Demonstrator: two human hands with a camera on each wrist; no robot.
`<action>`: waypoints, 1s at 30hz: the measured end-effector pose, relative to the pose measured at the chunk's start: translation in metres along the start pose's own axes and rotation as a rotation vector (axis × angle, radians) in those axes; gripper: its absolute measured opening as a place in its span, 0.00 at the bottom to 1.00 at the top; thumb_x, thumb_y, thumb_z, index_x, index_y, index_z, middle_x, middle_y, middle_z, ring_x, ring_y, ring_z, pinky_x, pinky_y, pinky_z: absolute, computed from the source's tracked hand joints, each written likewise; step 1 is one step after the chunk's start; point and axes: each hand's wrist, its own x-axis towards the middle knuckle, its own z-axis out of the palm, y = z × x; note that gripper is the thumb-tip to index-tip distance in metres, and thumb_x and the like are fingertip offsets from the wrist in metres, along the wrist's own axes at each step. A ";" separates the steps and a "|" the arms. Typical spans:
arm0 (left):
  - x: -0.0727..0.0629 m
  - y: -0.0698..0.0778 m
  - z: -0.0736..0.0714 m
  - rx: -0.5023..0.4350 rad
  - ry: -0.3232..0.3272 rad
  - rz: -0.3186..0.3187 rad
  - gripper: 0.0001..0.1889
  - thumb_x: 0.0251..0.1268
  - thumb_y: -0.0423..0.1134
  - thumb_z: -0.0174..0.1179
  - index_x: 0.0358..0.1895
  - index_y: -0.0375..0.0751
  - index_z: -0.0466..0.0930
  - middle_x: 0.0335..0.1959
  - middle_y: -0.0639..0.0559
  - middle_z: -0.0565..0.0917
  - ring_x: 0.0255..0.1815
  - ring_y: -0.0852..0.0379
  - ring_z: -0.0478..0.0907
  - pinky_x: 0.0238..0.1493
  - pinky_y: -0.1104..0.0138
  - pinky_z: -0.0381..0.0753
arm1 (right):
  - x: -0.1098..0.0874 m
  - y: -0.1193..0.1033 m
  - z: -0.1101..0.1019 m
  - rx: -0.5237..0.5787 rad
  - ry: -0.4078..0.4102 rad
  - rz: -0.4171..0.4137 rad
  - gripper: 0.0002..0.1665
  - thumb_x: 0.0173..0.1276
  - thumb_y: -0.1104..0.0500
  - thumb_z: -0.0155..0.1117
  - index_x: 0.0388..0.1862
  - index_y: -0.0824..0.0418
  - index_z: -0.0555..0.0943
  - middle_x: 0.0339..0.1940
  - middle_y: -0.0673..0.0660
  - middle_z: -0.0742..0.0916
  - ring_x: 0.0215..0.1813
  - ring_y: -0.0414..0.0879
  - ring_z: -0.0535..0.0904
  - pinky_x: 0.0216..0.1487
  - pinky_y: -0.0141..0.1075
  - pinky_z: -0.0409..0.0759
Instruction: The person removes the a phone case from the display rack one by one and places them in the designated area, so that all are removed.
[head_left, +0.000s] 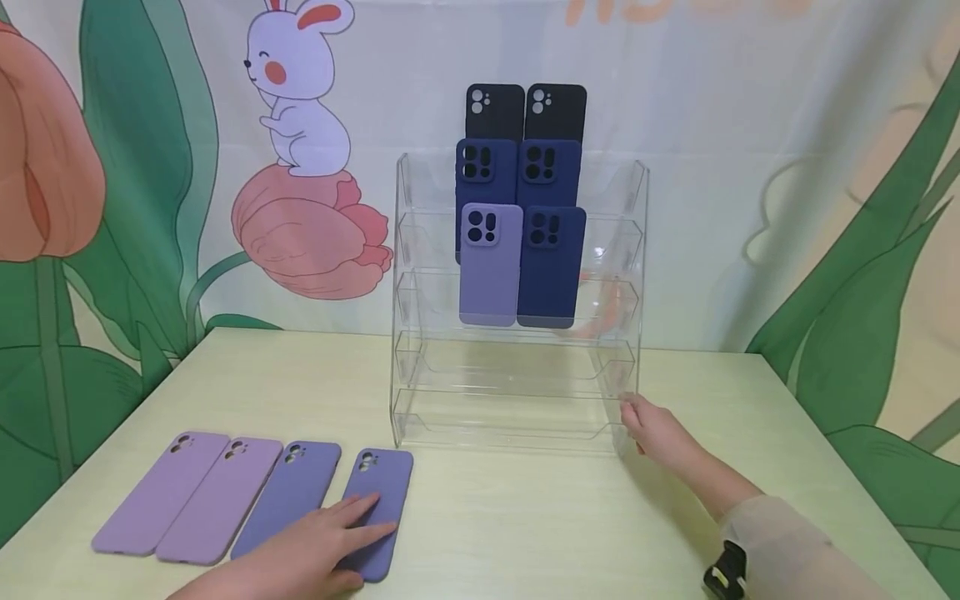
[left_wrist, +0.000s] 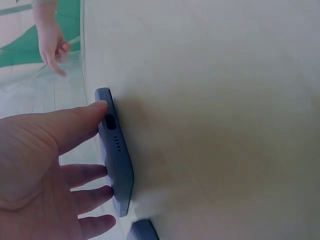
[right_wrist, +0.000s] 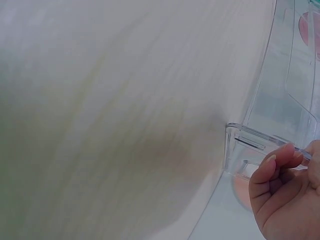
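My left hand (head_left: 322,533) lies over a blue-purple phone case (head_left: 378,475), fingers spread on its back. In the left wrist view its thumb touches the case's end near the port hole (left_wrist: 110,121). My right hand (head_left: 663,429) grips the front right side edge of a clear tiered display rack (head_left: 517,394); the right wrist view shows its fingers curled at the clear panel (right_wrist: 257,137). Beside the left hand lie another blue-purple case (head_left: 296,483) and two lilac cases (head_left: 217,504) (head_left: 161,492), backs up.
The rack's upper tiers bear two black cases (head_left: 495,112), several dark blue cases (head_left: 551,275) and a lilac one (head_left: 491,279), all upright. Behind the pale table (head_left: 510,517) hangs a cloth (head_left: 705,167) printed with a rabbit and tulips.
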 end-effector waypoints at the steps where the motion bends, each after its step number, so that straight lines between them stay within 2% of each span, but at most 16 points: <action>1: -0.002 -0.001 -0.001 -0.013 0.004 -0.003 0.31 0.59 0.45 0.63 0.67 0.51 0.66 0.68 0.35 0.61 0.65 0.35 0.60 0.52 0.43 0.69 | 0.000 0.000 0.000 -0.003 0.003 0.001 0.27 0.76 0.59 0.37 0.65 0.77 0.59 0.12 0.51 0.69 0.16 0.43 0.64 0.20 0.37 0.65; 10: -0.012 -0.012 -0.004 -0.106 0.005 -0.086 0.31 0.58 0.44 0.64 0.67 0.53 0.67 0.70 0.38 0.58 0.67 0.35 0.58 0.54 0.42 0.67 | -0.001 -0.003 0.001 -0.006 0.011 0.011 0.27 0.76 0.58 0.36 0.65 0.77 0.60 0.13 0.51 0.69 0.16 0.43 0.64 0.20 0.37 0.65; 18: -0.020 -0.014 -0.008 -0.068 0.058 -0.036 0.30 0.56 0.39 0.65 0.65 0.45 0.69 0.68 0.34 0.61 0.63 0.33 0.62 0.52 0.44 0.70 | 0.000 -0.003 0.000 -0.012 0.012 0.004 0.27 0.76 0.59 0.36 0.65 0.77 0.60 0.13 0.51 0.69 0.16 0.44 0.65 0.22 0.38 0.65; 20: -0.020 -0.012 -0.010 -0.061 0.076 -0.031 0.30 0.57 0.41 0.65 0.64 0.44 0.70 0.67 0.33 0.61 0.62 0.32 0.63 0.52 0.44 0.70 | 0.000 -0.003 0.000 -0.010 0.010 0.007 0.27 0.76 0.59 0.36 0.65 0.77 0.60 0.13 0.51 0.69 0.16 0.44 0.65 0.22 0.38 0.66; 24: -0.015 -0.002 -0.022 -0.046 0.167 0.003 0.28 0.60 0.45 0.62 0.64 0.39 0.70 0.66 0.32 0.62 0.62 0.32 0.64 0.52 0.45 0.71 | 0.001 -0.003 0.000 -0.012 0.008 0.012 0.27 0.76 0.58 0.36 0.65 0.77 0.60 0.12 0.51 0.69 0.16 0.44 0.65 0.21 0.37 0.65; 30: 0.002 0.022 -0.043 -0.026 0.386 0.074 0.24 0.64 0.40 0.59 0.63 0.41 0.71 0.67 0.41 0.64 0.60 0.41 0.70 0.50 0.54 0.75 | 0.001 -0.002 0.001 -0.003 0.011 0.022 0.27 0.76 0.58 0.36 0.65 0.77 0.60 0.12 0.51 0.69 0.16 0.44 0.65 0.21 0.37 0.65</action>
